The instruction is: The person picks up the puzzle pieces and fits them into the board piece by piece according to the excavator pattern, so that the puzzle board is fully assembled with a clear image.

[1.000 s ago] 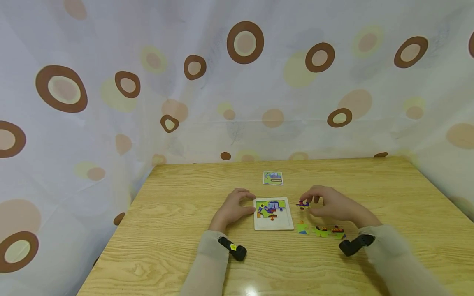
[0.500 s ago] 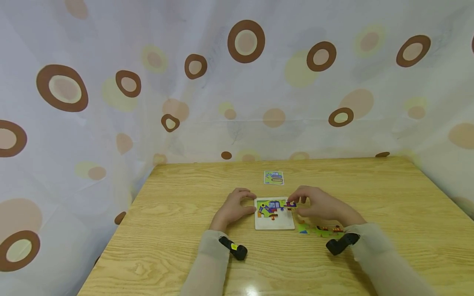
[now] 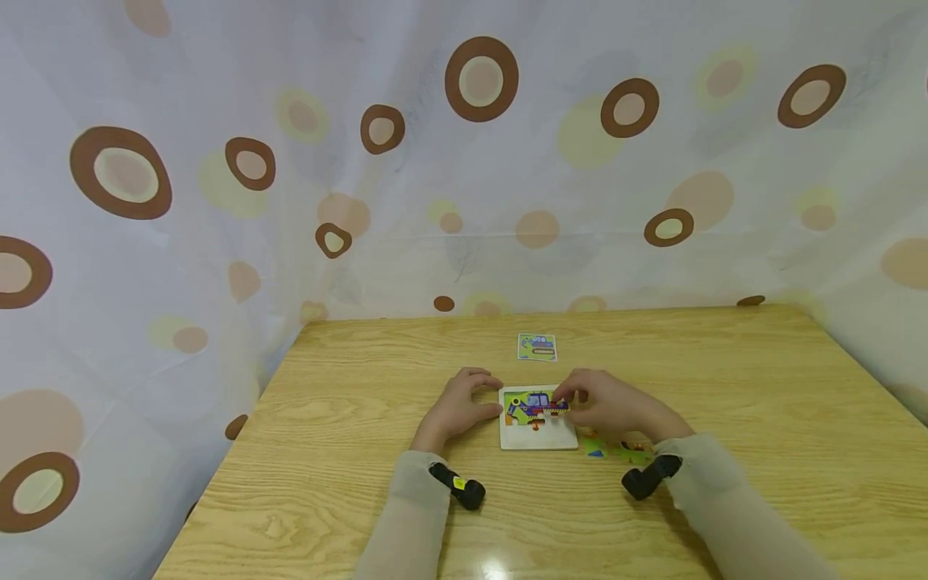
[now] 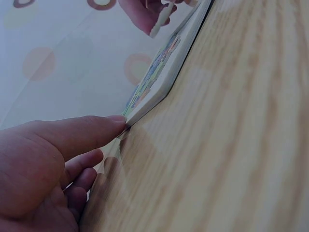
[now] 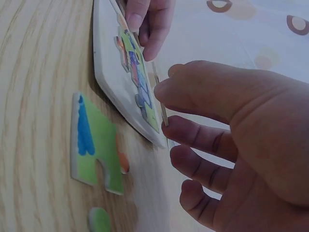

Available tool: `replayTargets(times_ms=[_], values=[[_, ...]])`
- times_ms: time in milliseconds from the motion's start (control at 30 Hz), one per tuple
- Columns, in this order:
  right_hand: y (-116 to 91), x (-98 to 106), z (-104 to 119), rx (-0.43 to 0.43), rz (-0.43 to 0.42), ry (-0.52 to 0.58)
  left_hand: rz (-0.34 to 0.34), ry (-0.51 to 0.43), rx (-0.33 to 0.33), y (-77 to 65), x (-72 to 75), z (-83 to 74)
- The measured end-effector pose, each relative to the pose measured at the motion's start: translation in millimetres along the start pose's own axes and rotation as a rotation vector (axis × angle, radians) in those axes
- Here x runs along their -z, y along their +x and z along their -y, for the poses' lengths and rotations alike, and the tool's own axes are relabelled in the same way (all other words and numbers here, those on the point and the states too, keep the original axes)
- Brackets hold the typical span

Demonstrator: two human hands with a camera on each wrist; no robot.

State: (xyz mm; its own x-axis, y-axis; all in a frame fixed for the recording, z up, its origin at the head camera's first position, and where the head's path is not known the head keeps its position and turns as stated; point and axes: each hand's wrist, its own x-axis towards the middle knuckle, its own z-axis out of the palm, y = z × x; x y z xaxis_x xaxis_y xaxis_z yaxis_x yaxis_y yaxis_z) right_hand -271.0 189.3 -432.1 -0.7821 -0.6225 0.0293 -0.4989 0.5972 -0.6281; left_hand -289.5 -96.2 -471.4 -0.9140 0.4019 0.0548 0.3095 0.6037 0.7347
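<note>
Between thumb and fingertips my right hand point(image 3: 612, 403) pinches a jigsaw piece point(image 3: 558, 408), dark blue and red with a striped band. It is over the right part of the white puzzle tray point(image 3: 539, 440); in the left wrist view the piece point(image 4: 162, 20) appears tilted above the tray's surface. Joined pieces point(image 3: 518, 409) in the tray show part of a blue digger on green. My left hand point(image 3: 457, 408) rests at the tray's left edge, thumb and fingers spread and touching the rim. The thumb tip point(image 4: 116, 121) is right at the edge in the left wrist view.
Loose jigsaw pieces lie right of the tray: a green one with a blue corner point(image 5: 89, 145) and another green one point(image 3: 632, 453), partly under the right wrist. A small picture card point(image 3: 536, 347) of the digger lies behind the tray. A patterned curtain point(image 3: 406, 193) borders the wooden table point(image 3: 362, 370).
My right hand has carried the pinched piece leftward from beside the tray to over its right part. The left hand has stayed at the tray's left edge.
</note>
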Motion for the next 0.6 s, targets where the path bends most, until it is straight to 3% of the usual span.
replayTargets(times_ms=[267, 600], values=[[5.9, -7.1, -2.1, -0.062, 0.022, 0.007, -0.001, -0.006, 0.007, -1.2, -0.1, -0.8], [9.9, -9.7, -1.1, -0.06, 0.036, -0.003, -0.004, -0.007, 0.014, -1.0, 1.1, -2.5]])
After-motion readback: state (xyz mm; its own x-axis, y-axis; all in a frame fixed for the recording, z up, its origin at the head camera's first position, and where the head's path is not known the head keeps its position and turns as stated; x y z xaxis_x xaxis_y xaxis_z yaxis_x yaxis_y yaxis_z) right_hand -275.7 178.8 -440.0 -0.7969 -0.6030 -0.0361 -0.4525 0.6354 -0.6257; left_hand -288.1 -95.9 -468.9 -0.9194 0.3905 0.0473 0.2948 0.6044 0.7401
